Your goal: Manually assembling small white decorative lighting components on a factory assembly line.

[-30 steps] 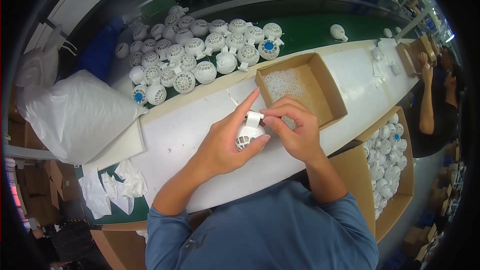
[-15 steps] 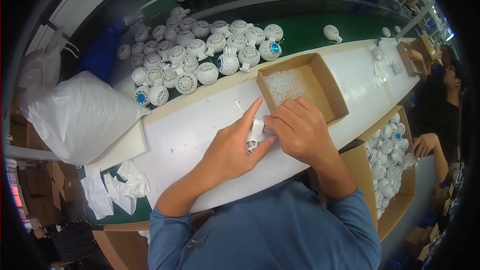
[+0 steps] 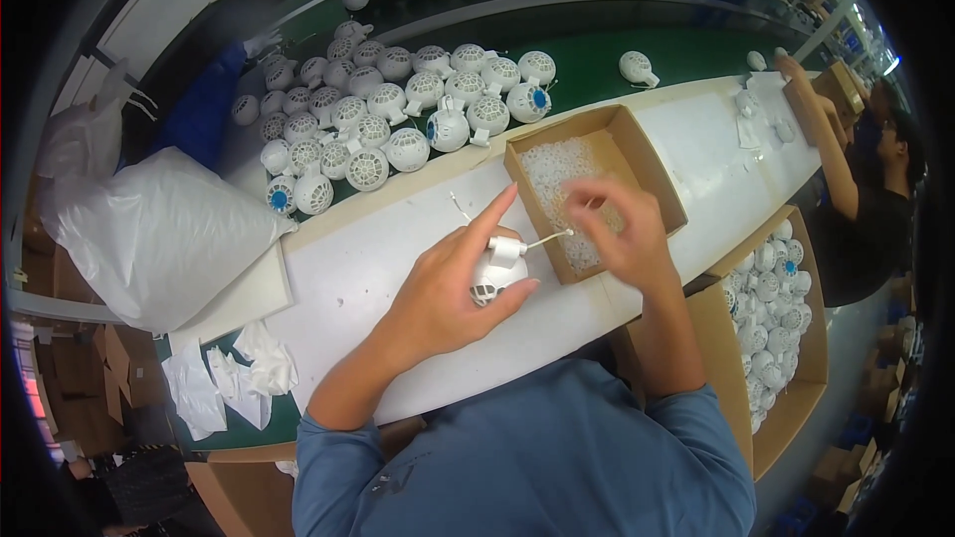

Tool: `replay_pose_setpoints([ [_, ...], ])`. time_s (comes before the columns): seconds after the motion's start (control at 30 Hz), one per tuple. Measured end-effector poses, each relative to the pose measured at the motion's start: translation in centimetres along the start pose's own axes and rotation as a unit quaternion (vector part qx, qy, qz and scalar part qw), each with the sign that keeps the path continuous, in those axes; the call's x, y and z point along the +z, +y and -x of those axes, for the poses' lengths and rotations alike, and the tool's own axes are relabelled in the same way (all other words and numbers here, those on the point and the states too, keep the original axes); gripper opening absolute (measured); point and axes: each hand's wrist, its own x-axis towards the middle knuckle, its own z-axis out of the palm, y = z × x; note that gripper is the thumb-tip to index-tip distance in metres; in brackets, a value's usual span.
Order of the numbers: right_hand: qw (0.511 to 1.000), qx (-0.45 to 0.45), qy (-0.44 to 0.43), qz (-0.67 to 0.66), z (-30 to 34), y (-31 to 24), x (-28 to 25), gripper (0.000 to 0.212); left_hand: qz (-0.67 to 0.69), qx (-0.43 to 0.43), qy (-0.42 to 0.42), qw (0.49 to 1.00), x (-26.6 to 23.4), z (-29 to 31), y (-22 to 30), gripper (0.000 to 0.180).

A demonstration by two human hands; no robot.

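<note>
The hands work close together over the white table (image 3: 398, 239): the left hand (image 3: 453, 288) grips a small white fan (image 3: 494, 278), the right hand (image 3: 622, 234), just beside it, pinches a thin white tie (image 3: 547, 238) running rightward from the fan.

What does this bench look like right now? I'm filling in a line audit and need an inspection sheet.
Surface: long white worktop, bare patches between items.
Job's things: round white slotted housing held in the left hand; thin white strip sticks out of it toward the right hand; open cardboard box of small white parts.
Clutter: crumpled white wrappers, big white plastic bag.
Grippers: left hand closed on the housing; right hand blurred over the box.
Cables: nothing seen.
Surroundings: rows of white housings on a green belt; carton of more housings; another person at right.
</note>
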Motion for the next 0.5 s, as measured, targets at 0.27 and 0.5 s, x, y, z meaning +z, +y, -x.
replay_pose_setpoints([
  [0.27, 0.923, 0.236, -0.102, 0.285, 0.6, 7.4, 0.5, 0.018, -0.053, 0.05, 0.005, 0.997, -1.5, 0.9, -1.0, 0.029],
  [0.5, 0.937, 0.187, -0.109, 0.276, 1.7, 7.8, 1.3, 0.013, -0.078, -0.168, 0.108, 0.977, -7.2, 12.4, -0.6, 0.012],
])
